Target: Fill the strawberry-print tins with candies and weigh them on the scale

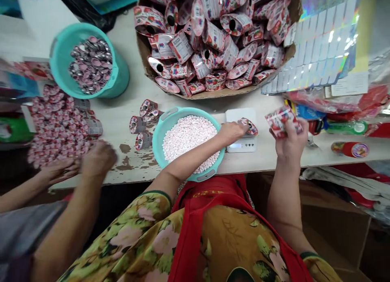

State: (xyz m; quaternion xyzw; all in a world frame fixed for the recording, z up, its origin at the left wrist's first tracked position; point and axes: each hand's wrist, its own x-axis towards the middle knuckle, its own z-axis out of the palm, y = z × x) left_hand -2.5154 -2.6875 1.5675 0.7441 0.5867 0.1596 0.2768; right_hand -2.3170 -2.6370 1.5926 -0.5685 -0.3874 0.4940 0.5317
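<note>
My left hand [234, 132] reaches across a turquoise basin [158, 142] full of small pale pink candies [190, 135]. Its fingers are closed on a small oval candy container [251, 126] over a white digital scale [242, 147]; whether the container rests on the scale, I cannot tell. Raised to the right of the scale, my right hand [291, 139] grips a pink-and-red printed candy pack [278, 121], slightly blurred. Several upright candy containers [143, 140] stand left of the basin.
Behind the basin is a cardboard box [195, 96] heaped with printed containers. A turquoise bucket [122, 77] holds pink-and-silver lids. At left, a co-worker's hands [97, 158] are beside piled pink pieces [57, 131]. Silvery label sheets [319, 50] and a red tube [350, 149] lie at right.
</note>
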